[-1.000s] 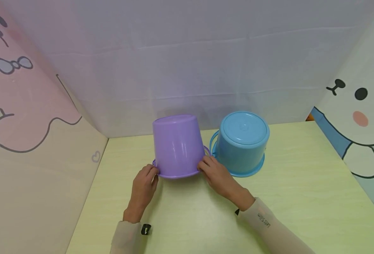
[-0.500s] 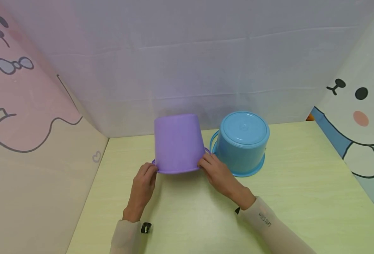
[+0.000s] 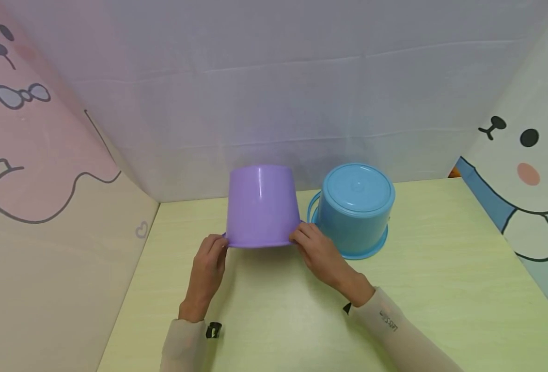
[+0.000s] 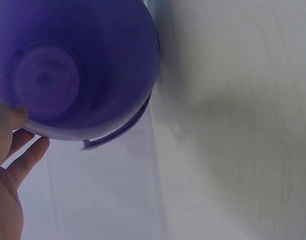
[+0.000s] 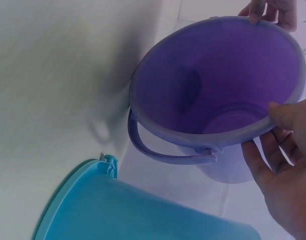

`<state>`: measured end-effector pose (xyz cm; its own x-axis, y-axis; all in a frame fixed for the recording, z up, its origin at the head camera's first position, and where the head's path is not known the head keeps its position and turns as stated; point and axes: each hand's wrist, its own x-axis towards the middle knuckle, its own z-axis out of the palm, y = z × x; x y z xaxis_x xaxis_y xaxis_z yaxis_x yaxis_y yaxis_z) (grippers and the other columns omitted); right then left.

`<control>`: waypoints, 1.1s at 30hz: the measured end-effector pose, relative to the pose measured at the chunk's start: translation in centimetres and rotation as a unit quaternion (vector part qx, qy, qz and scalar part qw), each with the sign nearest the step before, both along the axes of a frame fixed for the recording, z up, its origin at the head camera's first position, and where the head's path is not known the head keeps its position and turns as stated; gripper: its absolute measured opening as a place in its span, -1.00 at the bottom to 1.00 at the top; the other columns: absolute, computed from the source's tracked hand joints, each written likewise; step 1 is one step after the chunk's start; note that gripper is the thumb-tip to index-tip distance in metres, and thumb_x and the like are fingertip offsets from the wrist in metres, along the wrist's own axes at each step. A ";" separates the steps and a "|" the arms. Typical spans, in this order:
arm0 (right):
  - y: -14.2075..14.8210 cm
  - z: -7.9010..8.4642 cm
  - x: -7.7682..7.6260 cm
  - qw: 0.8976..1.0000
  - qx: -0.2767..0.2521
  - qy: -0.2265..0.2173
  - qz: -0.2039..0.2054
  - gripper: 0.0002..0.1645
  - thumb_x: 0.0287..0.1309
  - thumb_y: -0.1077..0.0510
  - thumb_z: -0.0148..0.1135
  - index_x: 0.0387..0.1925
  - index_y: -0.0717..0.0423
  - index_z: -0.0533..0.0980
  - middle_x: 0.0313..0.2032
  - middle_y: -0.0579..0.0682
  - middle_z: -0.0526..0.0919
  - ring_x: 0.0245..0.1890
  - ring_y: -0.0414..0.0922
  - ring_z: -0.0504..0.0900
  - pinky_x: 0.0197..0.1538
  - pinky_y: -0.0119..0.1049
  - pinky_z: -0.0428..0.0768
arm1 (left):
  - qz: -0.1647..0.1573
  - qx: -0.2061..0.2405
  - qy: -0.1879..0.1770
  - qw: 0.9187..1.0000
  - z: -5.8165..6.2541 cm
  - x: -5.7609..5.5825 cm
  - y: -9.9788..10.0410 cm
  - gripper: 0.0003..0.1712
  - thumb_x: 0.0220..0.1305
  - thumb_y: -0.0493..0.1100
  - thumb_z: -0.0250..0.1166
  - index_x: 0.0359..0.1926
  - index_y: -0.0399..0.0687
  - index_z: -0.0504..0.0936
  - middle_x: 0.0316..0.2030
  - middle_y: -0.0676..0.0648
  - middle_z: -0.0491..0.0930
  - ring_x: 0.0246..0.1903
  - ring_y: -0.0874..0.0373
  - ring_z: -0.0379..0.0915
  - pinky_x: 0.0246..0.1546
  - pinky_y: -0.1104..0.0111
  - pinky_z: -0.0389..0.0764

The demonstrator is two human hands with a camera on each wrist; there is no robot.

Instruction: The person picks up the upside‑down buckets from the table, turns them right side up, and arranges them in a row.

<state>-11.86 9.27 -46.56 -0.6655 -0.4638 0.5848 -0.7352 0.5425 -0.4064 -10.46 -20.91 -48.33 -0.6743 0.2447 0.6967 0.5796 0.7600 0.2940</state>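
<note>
A purple bucket (image 3: 263,206) is tipped on the table, its mouth toward the person and its base toward the back wall. At the left of its rim, my left hand (image 3: 208,263) pinches the edge, with the thumb inside in the left wrist view. My right hand (image 3: 317,253) grips the right side of the rim, thumb inside and fingers outside in the right wrist view. Both wrist views look into the bucket's hollow, with its handle (image 5: 168,157) hanging at one side. Just right of it, a blue bucket (image 3: 357,217) stands upside down, near my right hand.
The pale yellow-green table (image 3: 441,268) carries both buckets. Behind them rises a white cloth wall (image 3: 274,93). Printed panels stand at the left (image 3: 60,181) and right. The blue bucket's handle (image 3: 312,204) sits in the gap between the buckets.
The purple bucket has tilted further back, its near rim rising and its base turning out of sight. Both hands keep hold of the rim; the left has moved slightly up. The blue bucket stays put.
</note>
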 end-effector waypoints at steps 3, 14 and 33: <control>0.0 0.2 0.0 1.000 -0.004 -0.003 0.001 -0.80 0.32 0.44 0.31 -0.14 0.13 0.57 -0.19 -0.03 0.56 -0.18 -0.04 0.51 -0.19 -0.19 0.61 | 0.004 0.000 -0.003 1.000 0.2 0.0 0.0 -0.63 0.09 -0.72 0.39 -0.14 -0.35 0.63 -0.17 -0.20 0.59 -0.19 -0.09 0.58 -0.22 0.13 0.71; -0.1 0.7 0.2 1.000 -0.016 -0.015 0.006 -0.75 0.28 0.46 0.32 -0.11 0.13 0.56 -0.18 -0.02 0.58 -0.16 -0.03 0.52 -0.16 -0.17 0.61 | 0.018 0.002 0.009 1.000 0.8 -0.1 0.0 -0.63 0.10 -0.72 0.39 -0.14 -0.35 0.63 -0.20 -0.20 0.59 -0.21 -0.06 0.56 -0.23 0.15 0.69; -0.3 0.9 0.4 0.998 -0.050 -0.019 0.016 -0.78 0.31 0.42 0.35 -0.10 0.14 0.55 -0.19 -0.03 0.58 -0.17 -0.07 0.52 -0.16 -0.17 0.61 | 0.016 0.024 0.024 0.999 1.8 -0.1 0.0 -0.61 0.12 -0.73 0.34 -0.09 -0.35 0.64 -0.16 -0.21 0.60 -0.17 -0.08 0.58 -0.15 0.25 0.61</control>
<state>-11.49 9.01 -45.69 -0.6736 -0.4256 0.6042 -0.7347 0.4750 -0.4844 -10.58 -20.87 -46.49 -0.6463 0.1891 0.7392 0.5698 0.7640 0.3027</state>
